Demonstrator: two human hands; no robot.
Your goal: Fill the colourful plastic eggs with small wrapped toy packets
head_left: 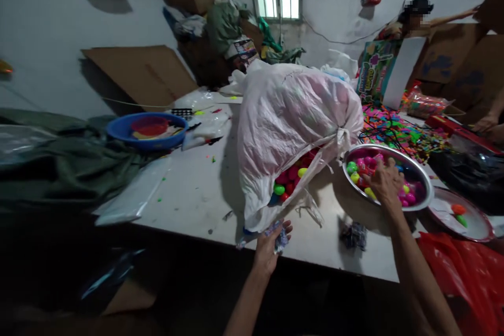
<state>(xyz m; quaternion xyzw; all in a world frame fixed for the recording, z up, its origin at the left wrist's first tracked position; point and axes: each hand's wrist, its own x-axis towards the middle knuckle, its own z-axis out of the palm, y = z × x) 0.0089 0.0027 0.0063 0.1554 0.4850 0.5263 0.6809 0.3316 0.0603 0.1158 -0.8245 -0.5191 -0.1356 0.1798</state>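
My left hand (271,244) is at the table's front edge, its fingers curled around some small bluish-purple printed packets (281,240). Just above it stands a big white sack (291,110) with a torn or open side, where colourful plastic eggs (279,189) show. My right hand (386,181) reaches into a round metal basin (423,205) with its fingers spread over pink, yellow and green eggs (364,164). Whether a fingertip grips an egg is hard to see. Between my hands, a small pile of dark printed packets (354,235) lies on the white table (185,194).
To the left sits a blue basin (147,131) with a red one inside. A red-rimmed tray (478,226) and red plastic bag (464,273) are at right. Behind the basin lie scattered colourful small pieces (397,128). Another person (417,18) is by cardboard boxes at back right.
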